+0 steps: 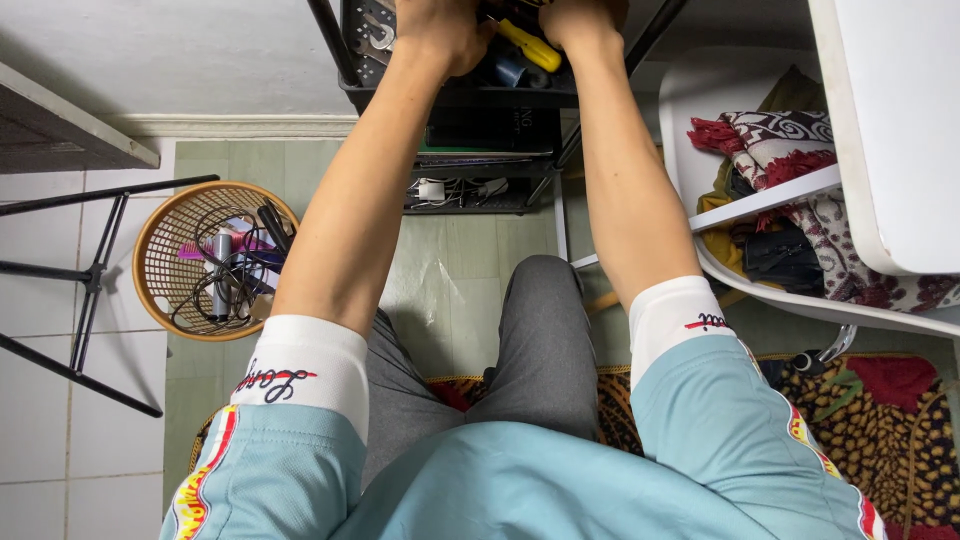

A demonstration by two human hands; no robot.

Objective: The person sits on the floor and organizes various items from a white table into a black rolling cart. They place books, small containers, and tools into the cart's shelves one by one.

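Yellow-handled screwdriver (pixel 532 47), rigid, light and probably best gripped by its handle, lies at the black tool tray's (pixel 450 95) front edge between left hand (pixel 440 30) and right hand (pixel 580 22), finger positions hidden.

The room is evenly and softly lit, fairly bright, with no hard glare. A faint shadow lies under the forearms on the green floor (pixel 450 280) at centre. The black shelf (pixel 470 95) at the top of the frame is dim, its contents murky. Focus is sharp throughout; edges bend slightly outward.
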